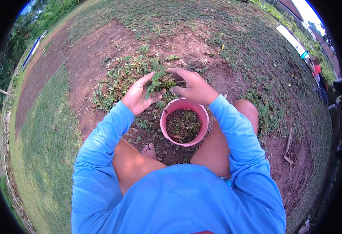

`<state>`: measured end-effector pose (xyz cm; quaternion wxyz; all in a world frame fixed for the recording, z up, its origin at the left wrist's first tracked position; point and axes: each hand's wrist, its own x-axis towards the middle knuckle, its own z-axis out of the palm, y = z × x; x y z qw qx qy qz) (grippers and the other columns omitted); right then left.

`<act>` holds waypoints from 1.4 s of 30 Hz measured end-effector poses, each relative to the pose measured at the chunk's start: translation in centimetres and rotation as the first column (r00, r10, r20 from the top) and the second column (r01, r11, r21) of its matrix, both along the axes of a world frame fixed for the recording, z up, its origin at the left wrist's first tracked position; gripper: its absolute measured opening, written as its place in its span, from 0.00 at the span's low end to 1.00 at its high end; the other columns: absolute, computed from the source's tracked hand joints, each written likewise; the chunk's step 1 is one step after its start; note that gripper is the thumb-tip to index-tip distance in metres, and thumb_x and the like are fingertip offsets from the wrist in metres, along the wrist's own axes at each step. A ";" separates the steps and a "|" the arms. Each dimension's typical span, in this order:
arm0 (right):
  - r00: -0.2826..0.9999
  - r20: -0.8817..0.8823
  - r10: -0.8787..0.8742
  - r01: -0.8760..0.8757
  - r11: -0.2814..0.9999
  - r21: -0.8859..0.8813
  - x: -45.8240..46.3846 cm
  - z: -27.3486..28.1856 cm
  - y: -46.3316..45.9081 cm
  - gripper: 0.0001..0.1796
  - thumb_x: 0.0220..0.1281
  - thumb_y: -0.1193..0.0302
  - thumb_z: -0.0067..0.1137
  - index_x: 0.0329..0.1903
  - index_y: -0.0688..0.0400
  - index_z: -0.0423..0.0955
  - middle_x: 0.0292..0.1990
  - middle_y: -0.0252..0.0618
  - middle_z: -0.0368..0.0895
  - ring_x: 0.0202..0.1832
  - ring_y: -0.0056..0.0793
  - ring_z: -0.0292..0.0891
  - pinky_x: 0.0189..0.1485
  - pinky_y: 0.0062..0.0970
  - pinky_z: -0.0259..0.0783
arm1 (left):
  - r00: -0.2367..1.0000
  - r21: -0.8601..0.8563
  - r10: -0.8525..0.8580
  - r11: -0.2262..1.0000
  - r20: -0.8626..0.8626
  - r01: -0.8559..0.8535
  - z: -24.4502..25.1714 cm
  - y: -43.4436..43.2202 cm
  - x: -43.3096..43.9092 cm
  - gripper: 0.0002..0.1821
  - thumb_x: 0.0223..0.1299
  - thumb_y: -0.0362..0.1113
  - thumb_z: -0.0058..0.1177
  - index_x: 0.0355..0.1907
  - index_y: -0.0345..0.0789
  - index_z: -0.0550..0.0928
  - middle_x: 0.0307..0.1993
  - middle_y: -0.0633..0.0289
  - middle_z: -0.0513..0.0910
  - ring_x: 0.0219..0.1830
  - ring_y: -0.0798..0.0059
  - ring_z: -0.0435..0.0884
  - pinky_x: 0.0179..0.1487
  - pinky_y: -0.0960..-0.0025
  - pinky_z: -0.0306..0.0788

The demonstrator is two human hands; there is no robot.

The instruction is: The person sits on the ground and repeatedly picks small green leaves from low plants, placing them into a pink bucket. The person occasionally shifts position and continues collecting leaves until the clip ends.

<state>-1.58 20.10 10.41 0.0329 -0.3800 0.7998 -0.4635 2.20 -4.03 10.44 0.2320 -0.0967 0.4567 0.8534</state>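
Note:
My left hand (141, 95) cups a clump of leafy green weeds (158, 83) between its thumb and fingers, palm turned partly up. From the other side, my right hand (194, 86) curves its fingers and thumb around the clump's right end, where some dirt or roots show. Just below both hands stands a pink plastic bucket (165, 128), upright between my legs. Inside it lie pulled weeds and soil (184, 124). Beyond my hands a heap of uprooted weeds (121, 74) spreads over the ground.
Bare brown soil (92, 46) borders a strip of short grass (51, 117) on the left. A small hand tool with a wooden handle (288, 142) lies on the dirt at right. My bare foot (149, 151) is beside the bucket. Assorted belongings (318, 71) sit at the far right edge.

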 end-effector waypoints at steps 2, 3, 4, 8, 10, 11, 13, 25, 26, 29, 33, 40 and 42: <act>0.970 0.245 0.009 -0.001 0.999 -0.035 -0.4 0.2 -0.4 0.30 0.65 0.71 0.66 0.67 0.64 0.67 0.56 0.41 0.81 0.53 0.34 0.82 0.58 0.32 0.77 | 0.997 -0.001 0.023 1.000 -0.078 -0.023 0.4 -0.1 -0.1 0.20 0.77 0.49 0.48 0.61 0.40 0.77 0.48 0.63 0.86 0.34 0.73 0.86 0.27 0.74 0.82; 0.935 0.354 0.031 0.010 0.993 -0.115 -0.6 0.5 -0.3 0.29 0.67 0.70 0.65 0.67 0.64 0.67 0.54 0.39 0.81 0.50 0.33 0.83 0.55 0.31 0.79 | 0.994 -0.076 0.050 0.995 -0.096 -0.057 0.7 -0.5 -0.4 0.20 0.77 0.48 0.48 0.61 0.39 0.77 0.48 0.62 0.86 0.36 0.73 0.87 0.29 0.73 0.83; 0.877 0.480 0.011 0.069 0.986 -0.149 -0.8 0.8 -0.1 0.27 0.69 0.69 0.63 0.66 0.63 0.67 0.53 0.37 0.82 0.47 0.31 0.84 0.51 0.30 0.80 | 0.987 -0.110 0.043 0.992 -0.156 -0.061 0.9 -1.1 -0.7 0.20 0.77 0.48 0.48 0.61 0.39 0.76 0.48 0.62 0.86 0.37 0.72 0.87 0.31 0.73 0.84; 0.702 0.704 0.110 0.233 0.898 -0.373 -1.0 1.3 1.0 0.23 0.73 0.65 0.60 0.63 0.61 0.68 0.52 0.37 0.82 0.43 0.31 0.85 0.39 0.30 0.83 | 0.967 -0.301 0.044 0.946 -0.251 -0.121 0.5 -2.3 -1.2 0.18 0.73 0.38 0.50 0.63 0.38 0.75 0.48 0.64 0.87 0.41 0.74 0.86 0.48 0.65 0.83; 0.656 0.736 0.169 0.238 0.879 -0.414 -0.6 0.9 0.5 0.22 0.74 0.65 0.58 0.64 0.61 0.68 0.53 0.38 0.80 0.44 0.30 0.85 0.38 0.28 0.82 | 0.966 -0.427 -0.025 0.900 -0.256 -0.090 -0.2 -2.1 -0.8 0.24 0.68 0.29 0.50 0.67 0.37 0.74 0.55 0.61 0.83 0.53 0.74 0.82 0.58 0.60 0.78; 0.631 0.750 0.200 0.241 0.868 -0.434 -0.5 0.7 0.1 0.22 0.74 0.65 0.58 0.64 0.61 0.68 0.54 0.38 0.80 0.44 0.30 0.85 0.38 0.28 0.82 | 0.966 -0.352 -0.019 0.933 -0.258 -0.075 -0.6 -1.7 -0.4 0.26 0.67 0.29 0.51 0.68 0.37 0.72 0.57 0.60 0.82 0.56 0.72 0.80 0.61 0.60 0.77; 0.683 0.712 0.166 0.219 0.883 -0.416 0.1 0.1 -0.9 0.25 0.73 0.66 0.60 0.65 0.63 0.66 0.55 0.40 0.79 0.45 0.29 0.84 0.38 0.27 0.82 | 0.968 -0.191 -0.016 0.981 -0.251 -0.034 -1.0 -1.0 0.3 0.30 0.65 0.30 0.52 0.71 0.36 0.70 0.61 0.58 0.79 0.62 0.69 0.77 0.65 0.60 0.74; 0.956 0.293 -0.019 0.034 0.998 -0.046 -0.2 1.5 1.2 0.13 0.71 0.69 0.63 0.50 0.66 0.82 0.27 0.29 0.83 0.28 0.13 0.76 0.30 0.19 0.72 | 0.796 -0.581 -0.232 0.795 -0.559 -0.177 0.8 -0.5 0.3 0.29 0.64 0.41 0.68 0.62 0.28 0.77 0.53 0.61 0.84 0.52 0.78 0.81 0.57 0.70 0.75; 0.965 0.263 -0.014 0.031 0.998 -0.063 -0.1 1.8 1.6 0.14 0.73 0.65 0.61 0.46 0.65 0.84 0.24 0.28 0.82 0.27 0.11 0.73 0.30 0.19 0.69 | 0.773 -0.587 -0.275 0.795 -0.572 -0.151 1.0 -0.8 0.3 0.28 0.64 0.42 0.68 0.61 0.28 0.78 0.52 0.62 0.85 0.51 0.78 0.81 0.58 0.69 0.75; 0.956 0.287 -0.051 0.097 0.984 -0.149 0.6 1.7 1.6 0.12 0.72 0.68 0.61 0.47 0.63 0.85 0.26 0.31 0.82 0.26 0.13 0.72 0.30 0.22 0.69 | 0.793 -0.576 -0.296 0.813 -0.532 -0.083 1.3 -1.1 0.5 0.30 0.63 0.43 0.68 0.62 0.27 0.77 0.53 0.61 0.84 0.52 0.76 0.81 0.60 0.68 0.73; 0.988 0.074 -0.132 0.150 0.928 -0.342 1.1 0.6 -0.2 0.12 0.72 0.68 0.61 0.49 0.63 0.85 0.27 0.32 0.83 0.27 0.13 0.74 0.30 0.20 0.71 | 0.951 -0.400 0.065 0.897 -0.302 -0.188 1.4 -0.4 1.0 0.44 0.60 0.48 0.69 0.70 0.22 0.67 0.61 0.52 0.79 0.62 0.69 0.75 0.68 0.65 0.66; 0.925 0.343 -0.161 0.305 0.854 -0.421 -0.1 1.4 1.2 0.13 0.70 0.69 0.63 0.51 0.65 0.83 0.35 0.34 0.86 0.35 0.16 0.79 0.38 0.21 0.75 | 0.930 -0.595 0.126 0.737 -0.345 -0.320 0.8 -1.5 0.3 0.59 0.55 0.56 0.70 0.74 0.17 0.56 0.73 0.36 0.62 0.76 0.52 0.60 0.78 0.57 0.51; 0.990 0.117 -0.074 0.088 0.990 -0.114 -0.8 1.8 2.8 0.15 0.64 0.71 0.66 0.51 0.62 0.84 0.39 0.37 0.87 0.41 0.23 0.82 0.46 0.28 0.78 | 0.919 -0.585 0.176 0.725 -0.354 -0.364 0.4 -1.7 0.0 0.55 0.58 0.54 0.70 0.74 0.19 0.58 0.71 0.42 0.67 0.75 0.56 0.63 0.77 0.58 0.52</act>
